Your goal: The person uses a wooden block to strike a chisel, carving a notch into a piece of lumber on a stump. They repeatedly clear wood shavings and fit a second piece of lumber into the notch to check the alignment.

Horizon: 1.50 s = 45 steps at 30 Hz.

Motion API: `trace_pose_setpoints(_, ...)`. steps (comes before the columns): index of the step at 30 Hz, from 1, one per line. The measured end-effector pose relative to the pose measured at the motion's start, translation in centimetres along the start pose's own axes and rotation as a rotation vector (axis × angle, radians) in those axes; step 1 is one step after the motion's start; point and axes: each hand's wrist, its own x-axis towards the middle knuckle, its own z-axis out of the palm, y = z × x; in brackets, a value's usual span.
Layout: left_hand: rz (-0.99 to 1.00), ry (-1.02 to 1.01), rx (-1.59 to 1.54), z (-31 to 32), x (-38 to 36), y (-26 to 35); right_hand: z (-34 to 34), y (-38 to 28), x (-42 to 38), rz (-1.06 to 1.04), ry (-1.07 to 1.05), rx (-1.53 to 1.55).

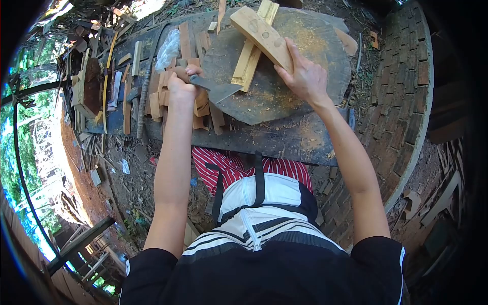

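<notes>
My left hand [183,84] is closed around the wooden handle of a broad-bladed knife [223,92]. The flat grey blade points right, over the near left part of a round wood slab [284,104]. On the other side, my right hand [307,76] grips the near end of a thick wooden block [263,34] that has round dark marks on its face. The block is tilted and lies across a paler wooden strip [245,66], which rests on the slab. Wood chips and sawdust are scattered around both pieces.
Many cut wood pieces [156,101] and a clear plastic bag [169,50] lie left of the slab on the dark worktable [274,140]. A hammer-like tool [133,94] is farther left. A low brick wall [401,91] curves along the right. Scraps litter the ground.
</notes>
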Motion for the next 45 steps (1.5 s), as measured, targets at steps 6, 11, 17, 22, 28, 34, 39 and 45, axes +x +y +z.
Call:
trace_pose_setpoints(6,0.473,0.311,0.215,1.6,-1.0,-2.0,0.3,0.1,0.0,-0.011,0.027,-0.002)
trace_pose_setpoints(11,0.809,-0.067,0.737,4.4,-1.9,-3.3,0.0,0.1,0.0,0.000,0.001,-0.004)
trace_pose_setpoints(17,0.903,-0.190,1.002,5.5,-1.3,-4.0,-0.2,-0.1,0.0,0.021,-0.020,-0.009)
trace_pose_setpoints(22,0.897,-0.052,0.977,4.0,0.0,-2.5,0.0,0.0,0.0,0.047,-0.068,-0.045)
trace_pose_setpoints(28,0.851,0.007,0.844,2.9,1.0,-0.1,0.0,0.1,0.1,0.033,-0.050,-0.032)
trace_pose_setpoints(34,0.866,-0.199,0.670,7.6,-1.5,-2.1,0.3,0.2,0.0,-0.008,0.021,-0.017)
trace_pose_setpoints(39,1.081,-0.417,1.033,7.7,-3.0,-5.1,0.2,0.2,0.0,0.000,0.029,0.003)
trace_pose_setpoints(45,1.121,-0.534,1.053,6.5,-3.0,-8.1,0.1,0.0,0.0,0.001,0.035,-0.004)
